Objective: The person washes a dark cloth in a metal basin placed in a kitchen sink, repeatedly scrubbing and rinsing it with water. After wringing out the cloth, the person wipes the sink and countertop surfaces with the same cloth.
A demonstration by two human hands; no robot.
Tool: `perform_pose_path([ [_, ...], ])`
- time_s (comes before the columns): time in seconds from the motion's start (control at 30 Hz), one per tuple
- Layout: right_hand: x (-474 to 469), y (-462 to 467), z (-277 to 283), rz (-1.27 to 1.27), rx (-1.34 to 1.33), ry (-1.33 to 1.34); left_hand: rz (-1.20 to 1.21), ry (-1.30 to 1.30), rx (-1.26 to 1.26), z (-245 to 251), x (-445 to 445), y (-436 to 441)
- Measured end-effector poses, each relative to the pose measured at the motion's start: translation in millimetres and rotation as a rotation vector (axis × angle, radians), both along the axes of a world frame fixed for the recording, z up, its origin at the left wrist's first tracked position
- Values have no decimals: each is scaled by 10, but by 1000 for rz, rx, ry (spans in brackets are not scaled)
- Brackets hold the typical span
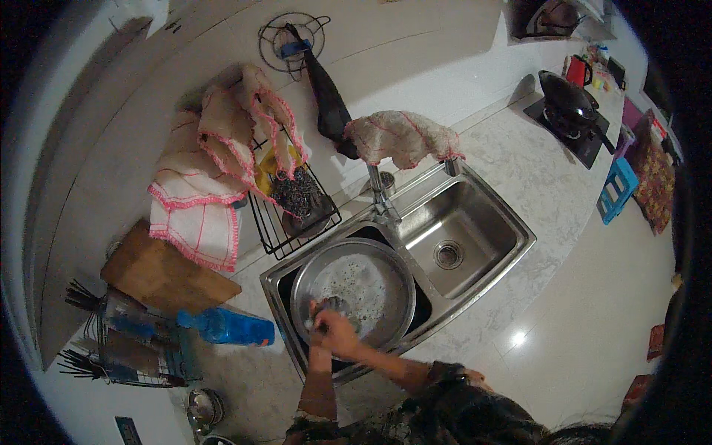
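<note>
Both my hands meet over the near left part of a large round metal basin (pixel 409 283), which sits in the left bowl of a steel double sink (pixel 473 295). Cloudy water with bubbles (pixel 361 278) fills part of the basin. My right hand (pixel 340 334) crosses in front of my left hand (pixel 317 335) and covers much of it. Between them is a small grey, shiny object (pixel 336 305); blur leaves its kind unclear. The fingers of both hands appear closed around it. A chrome faucet (pixel 378 192) rises behind the basin, with a pink-edged cloth (pixel 406 139) draped over its top.
Left of the sink lies a blue bottle (pixel 236 326), near a wooden cutting board (pixel 167 272) and a utensil rack (pixel 122 345). A black wire rack (pixel 270 233) holds scouring pads (pixel 300 194) beneath hanging cloths (pixel 194 222). A wok (pixel 564 103) stands on the cooktop (pixel 589 150).
</note>
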State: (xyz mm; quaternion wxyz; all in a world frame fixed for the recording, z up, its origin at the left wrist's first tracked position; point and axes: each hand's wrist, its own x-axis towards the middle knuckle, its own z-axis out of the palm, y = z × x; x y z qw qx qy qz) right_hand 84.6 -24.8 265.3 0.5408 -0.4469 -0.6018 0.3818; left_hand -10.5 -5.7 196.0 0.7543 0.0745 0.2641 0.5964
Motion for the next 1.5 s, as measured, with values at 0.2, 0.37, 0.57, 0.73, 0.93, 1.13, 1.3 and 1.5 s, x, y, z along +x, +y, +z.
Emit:
perform_pose_path([
  [0.2, 114, 332, -53, -197, -103, -432, 170, 648, -97, 369, 339, -104],
  [0.37, 273, 528, -87, -160, -221, -183, 182, 778, 129, 385, 308, -120],
  [0.57, 25, -98, 252, -240, 193, -218, 93, 641, 106, 189, 211, 33],
  [0.73, 79, 559, -251, -313, -429, -337, 169, 734, -286, 296, 325, 61],
  [0.93, -23, 21, 148, -208, 65, -238, -47, 164, 271, -335, -126, 66],
  [1.13, -14, 443, -208, -244, -408, -407, 121, 419, -109, -49, 128, -10],
  [1.3, 105, 446, -239, -230, -258, -358, 115, 568, -184, 261, 248, 66],
  [1.5, -242, -96, 37, -240, 202, -302, 29, 261, 199, -448, -149, 104],
])
